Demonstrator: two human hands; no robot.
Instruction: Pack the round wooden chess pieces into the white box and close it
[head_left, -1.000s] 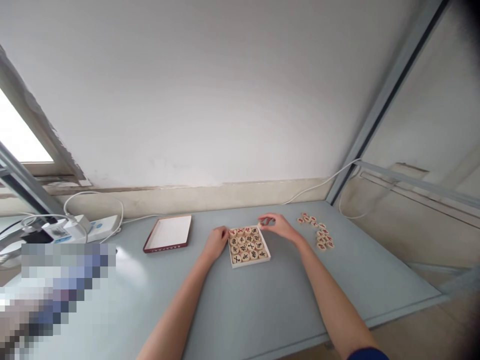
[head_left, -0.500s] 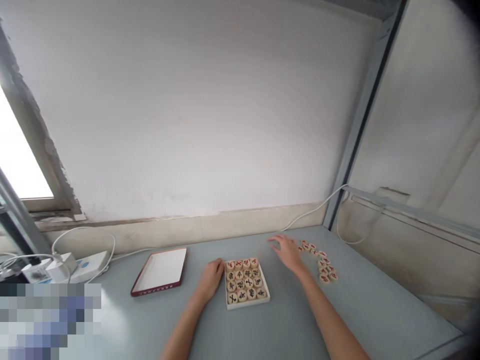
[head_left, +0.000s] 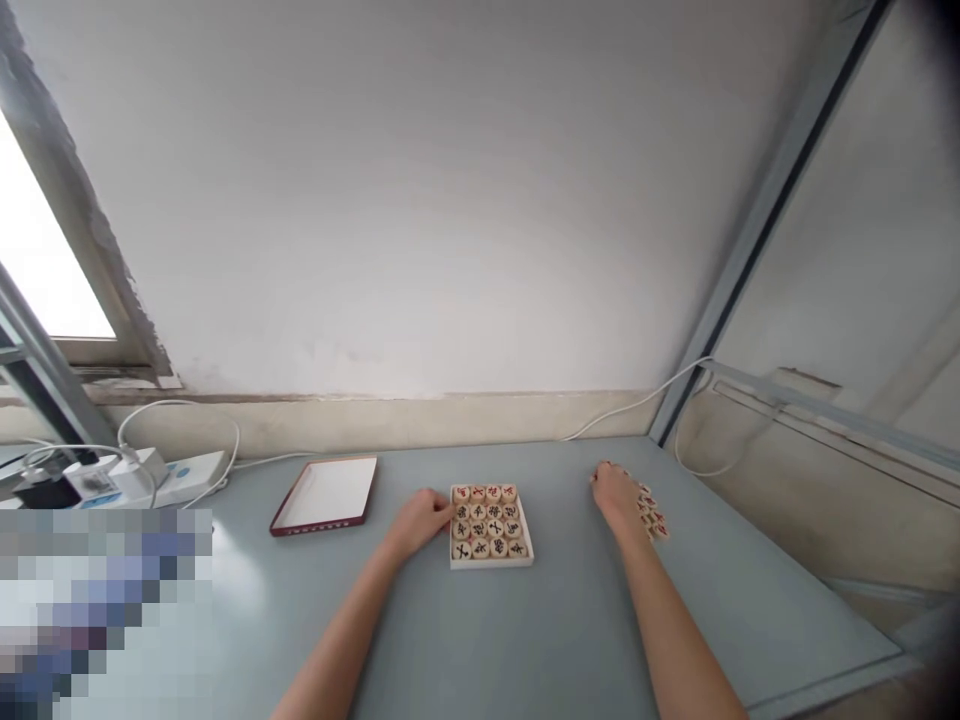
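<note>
A shallow white box (head_left: 491, 563) lies on the table, filled with rows of round Chinese chess pieces (head_left: 478, 531). Red characters mark its back row; the rows nearer me show black ones. My left hand (head_left: 420, 520) is closed at the box's left side, fingertips on the edge. Farther right, my right hand (head_left: 615, 493) is curled downward over a loose group of red-marked Chinese chess pieces (head_left: 654, 514). It covers part of that group, and whatever its fingertips hold is hidden.
To the left lies a box lid (head_left: 330, 493) with a white inside and dark red sides. Beyond it are a white power strip (head_left: 191, 478), chargers and cables. A wall (head_left: 450, 250) stands behind the table, and a metal post (head_left: 742, 270) rises at its back right corner.
My right hand has moved right onto the loose pieces, its fingers curling from a spread pose. My left hand stays by the box. The view has shifted slightly.
</note>
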